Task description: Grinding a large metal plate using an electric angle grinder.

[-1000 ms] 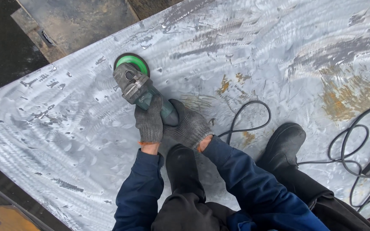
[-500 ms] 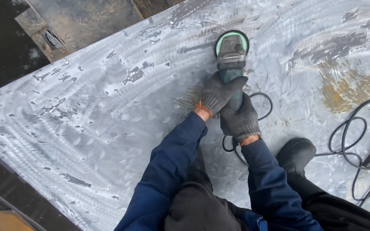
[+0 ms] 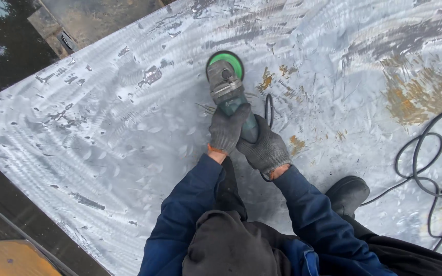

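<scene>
Both gloved hands, left hand (image 3: 227, 130) and right hand (image 3: 266, 148), fingers closed around the angle grinder (image 3: 227, 89); its cord (image 3: 268, 110), looping just beside them, could snag the green disc (image 3: 226, 61).

Over the last second the green-and-grey angle grinder with its green disc guard (image 3: 226, 82) has swept across the scuffed grey metal plate (image 3: 103, 143): from the plate's left part it swung far to the right, up by the dark smear, and has now come back toward the middle, just left of a small rust patch (image 3: 266, 79). The grey-gloved left hand (image 3: 227, 130) and grey-gloved right hand (image 3: 266, 148) went with it, the blue sleeves swinging right and back. The black boot (image 3: 348, 193) now shows lower right, further from the hands.
</scene>
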